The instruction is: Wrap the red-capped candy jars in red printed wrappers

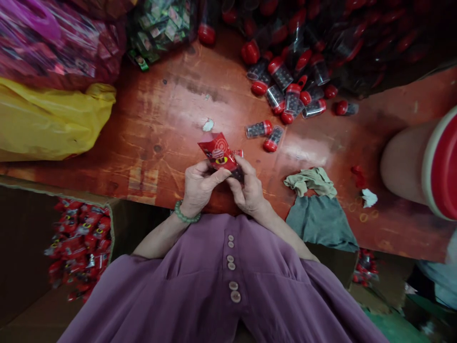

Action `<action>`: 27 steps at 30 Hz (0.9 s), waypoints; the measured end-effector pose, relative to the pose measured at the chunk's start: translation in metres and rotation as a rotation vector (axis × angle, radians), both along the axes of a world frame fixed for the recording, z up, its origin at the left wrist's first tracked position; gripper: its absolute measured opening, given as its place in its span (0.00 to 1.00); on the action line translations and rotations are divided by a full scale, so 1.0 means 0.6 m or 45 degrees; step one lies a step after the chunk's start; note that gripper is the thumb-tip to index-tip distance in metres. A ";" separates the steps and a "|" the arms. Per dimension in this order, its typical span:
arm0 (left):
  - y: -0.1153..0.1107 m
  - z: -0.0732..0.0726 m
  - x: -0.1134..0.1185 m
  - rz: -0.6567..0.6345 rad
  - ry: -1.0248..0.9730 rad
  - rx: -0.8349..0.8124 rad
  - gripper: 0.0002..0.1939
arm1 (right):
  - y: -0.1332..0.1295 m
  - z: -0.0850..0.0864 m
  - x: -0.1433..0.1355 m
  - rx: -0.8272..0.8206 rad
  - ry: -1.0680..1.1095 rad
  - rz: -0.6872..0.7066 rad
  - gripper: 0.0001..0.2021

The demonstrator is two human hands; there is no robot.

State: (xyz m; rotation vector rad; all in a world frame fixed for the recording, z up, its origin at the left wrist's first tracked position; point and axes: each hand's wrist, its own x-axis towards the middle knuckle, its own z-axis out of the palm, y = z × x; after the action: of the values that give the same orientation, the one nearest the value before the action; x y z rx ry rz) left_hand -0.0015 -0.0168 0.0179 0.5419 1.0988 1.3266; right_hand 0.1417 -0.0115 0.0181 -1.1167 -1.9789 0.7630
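Note:
My left hand (pixel 200 186), with a green bead bracelet on its wrist, pinches a red printed packet (pixel 218 151) near the table's front edge. On the packet's right side, my right hand (pixel 250 188) has its fingers closed around the lower part, where dark round contents show between the hands. A small red and white piece peeks out beside the right index finger. Beyond the hands lie two clear tubes with red caps and dark balls, one on its side (pixel 258 129) and one tilted (pixel 273 138).
Many red-capped tubes (pixel 293 97) are heaped at the back right of the red table (pixel 171 119). A yellow bag (pixel 46 124) lies left, a lidded tub (pixel 410 157) right. Cloths (pixel 321 219) hang over the front edge. Red packets (pixel 82 243) fill a box below left.

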 end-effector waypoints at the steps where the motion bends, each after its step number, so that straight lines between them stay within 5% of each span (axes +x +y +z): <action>1: 0.001 0.001 -0.001 -0.007 0.009 -0.003 0.13 | -0.001 0.004 -0.001 -0.095 0.034 -0.001 0.24; 8: 0.010 0.011 -0.013 -0.197 0.012 0.032 0.16 | -0.005 0.010 -0.007 -0.654 0.390 0.031 0.24; 19: 0.011 0.002 -0.012 -0.094 -0.034 -0.013 0.13 | 0.006 0.009 -0.007 -0.018 -0.057 0.066 0.24; 27: 0.027 0.009 -0.024 -0.250 -0.108 0.007 0.16 | 0.005 0.025 -0.013 -0.236 0.002 0.050 0.26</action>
State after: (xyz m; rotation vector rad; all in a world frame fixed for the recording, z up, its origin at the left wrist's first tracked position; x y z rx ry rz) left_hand -0.0162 -0.0008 0.0234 0.5769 0.9476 1.1713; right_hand 0.1337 -0.0082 0.0329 -1.1859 -1.9646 0.9839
